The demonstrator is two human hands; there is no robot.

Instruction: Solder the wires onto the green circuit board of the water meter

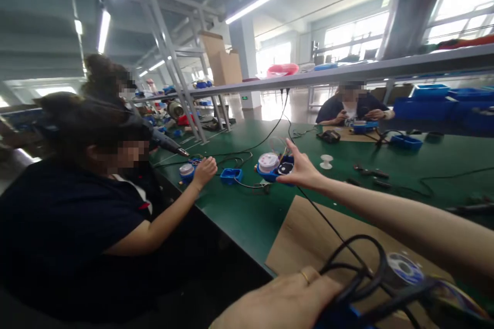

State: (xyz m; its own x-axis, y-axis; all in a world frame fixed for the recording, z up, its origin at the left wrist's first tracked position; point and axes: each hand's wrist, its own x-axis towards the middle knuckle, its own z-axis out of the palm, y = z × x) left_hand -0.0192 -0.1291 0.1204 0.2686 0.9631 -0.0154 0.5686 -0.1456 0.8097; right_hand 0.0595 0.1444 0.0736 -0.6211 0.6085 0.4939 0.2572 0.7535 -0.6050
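Note:
My right hand [299, 169] reaches across the green bench and grips a blue plastic housing [270, 175], its fingers and thumb around the housing's edge beside a round black part [285, 168]. Next to that part sits a white round dial [268, 162]. My left hand [280, 303], with a ring on one finger, is low in view on a brown cardboard sheet [309, 241]. It closes on a bundle of black cable [355, 272], which ends in a blue object [339, 318] cut off by the lower edge. A wire spool [405, 270] lies beside the bundle.
A co-worker on the left holds a black tool [170, 144] near a small blue part. A second person works across the bench. Blue bins [424, 108] stand at the right, and hand tools, cables and a white spool [326, 162] lie on the mat.

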